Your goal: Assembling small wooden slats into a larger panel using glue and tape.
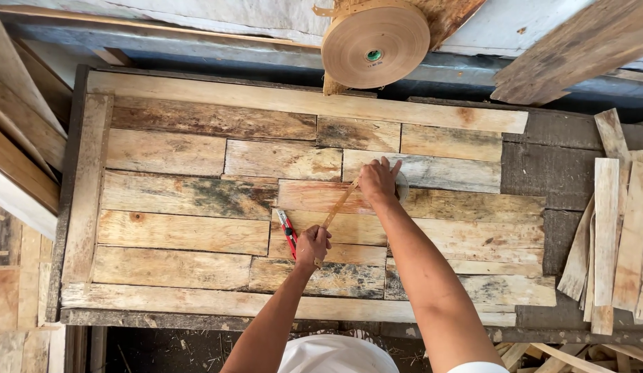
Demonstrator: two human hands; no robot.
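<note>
Rough boards lie edge to edge on the worktop [535,166], framed by one long plank along the far edge, one along the near edge and an upright one at the left end, with a dark bare strip showing at the right end. Going left to right: leaning planks [21,148] crowd the left edge outside the frame; near the middle of the panel your left hand [313,245] is closed around the near end of a tape strip [338,205], and a red knife [288,233] lies just beside that hand, touching or nearly touching it, I cannot tell which. The strip runs slantwise up to your right hand [379,181], which lies flat with fingers spread, pressing the far end down over a seam, with a small pale disc [402,186] half hidden under the palm. To do this well, keep the strip taut between both hands, lay it centred on the joint, and smooth from the right hand back toward the left so no slack or wrinkle is trapped; the boards look uneven, so press firmly into each step between them. Above the far edge hangs a tape roll [374,45]. At the right end lies a loose heap of slats [607,228]. By count: two hands, one strip, one knife, one roll, one disc, and roughly eight slats in the heap, though overlap makes that uncertain; the panel holds well over a dozen boards.
</note>
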